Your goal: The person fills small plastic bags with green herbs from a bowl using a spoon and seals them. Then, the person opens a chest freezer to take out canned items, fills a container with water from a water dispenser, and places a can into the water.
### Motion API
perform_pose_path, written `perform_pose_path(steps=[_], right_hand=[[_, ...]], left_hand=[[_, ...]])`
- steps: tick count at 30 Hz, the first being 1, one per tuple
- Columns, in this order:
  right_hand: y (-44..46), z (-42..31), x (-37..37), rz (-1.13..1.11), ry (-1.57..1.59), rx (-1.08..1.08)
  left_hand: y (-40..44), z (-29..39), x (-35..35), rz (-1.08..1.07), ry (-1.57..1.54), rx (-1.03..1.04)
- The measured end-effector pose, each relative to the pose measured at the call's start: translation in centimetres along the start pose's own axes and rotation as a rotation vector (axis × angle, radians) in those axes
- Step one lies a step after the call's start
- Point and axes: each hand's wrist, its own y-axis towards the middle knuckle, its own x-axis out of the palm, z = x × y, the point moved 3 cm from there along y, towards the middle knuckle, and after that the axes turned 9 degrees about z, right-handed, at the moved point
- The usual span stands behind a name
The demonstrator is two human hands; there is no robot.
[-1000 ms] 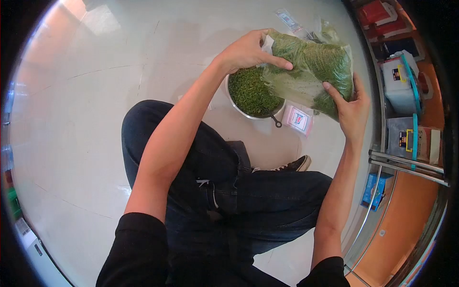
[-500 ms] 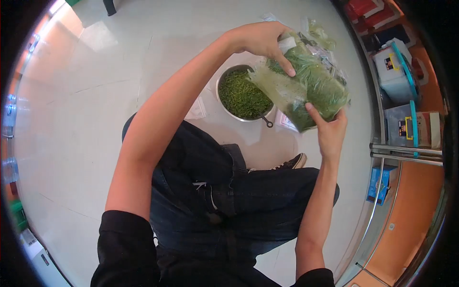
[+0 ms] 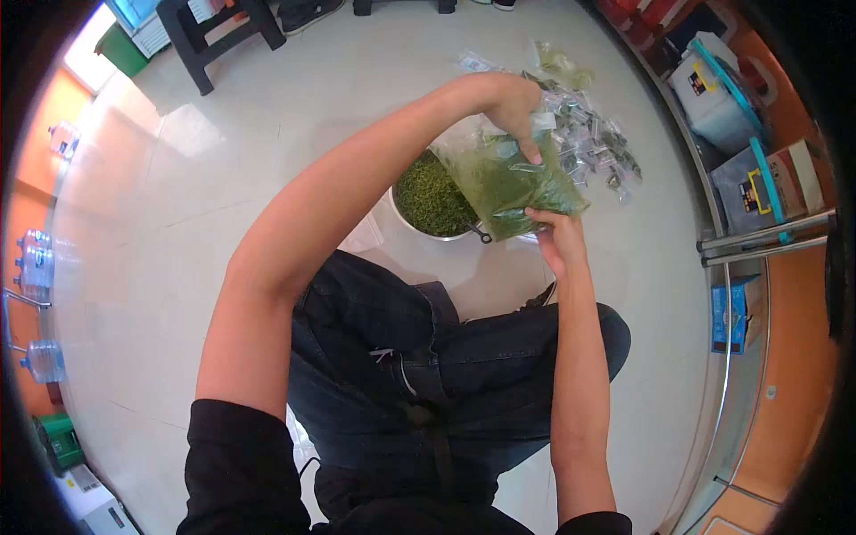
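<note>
A large clear plastic bag (image 3: 504, 183) with green leafy contents is held between both hands, tilted over the right side of a round metal bowl (image 3: 393, 201). My left hand (image 3: 517, 109) grips its far edge from above, thumb lying on the plastic. Lower down, my right hand (image 3: 562, 239) pinches the near edge, thumb on top and fingers underneath. Chopped green leaves (image 3: 432, 198) fill the bowl, and a dark handle with a ring end (image 3: 481, 234) sticks out over its rim. The bag hides part of the bowl.
Many small clear packets (image 3: 593, 143) lie heaped on the floor beyond the bag, near another green-filled bag (image 3: 563, 64). Shelves with lidded plastic boxes (image 3: 713, 94) line the right side. A dark stool (image 3: 218, 40) stands at the far left.
Both hands have brought the bag left and closer to the bowl, and it now looks flatter. The head view has shifted, uncovering more of the packet heap and the stool.
</note>
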Motion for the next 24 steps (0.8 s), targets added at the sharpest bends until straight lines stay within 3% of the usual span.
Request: perform_pose_path(steps=[11, 18, 24], right_hand=[[6.1, 4.7, -4.0, -0.015, 0.188, 0.212], [5.7, 4.0, -3.2, -0.021, 0.267, 0.243], [6.7, 5.3, -3.0, 0.039, 0.322, 0.274]], left_hand=[[2.8, 2.6, -1.3, -0.025, 0.093, -0.076], [3.7, 4.3, -2.4, -0.014, 0.088, -0.15], [3.5, 5.3, -3.2, 0.003, -0.056, -0.251]])
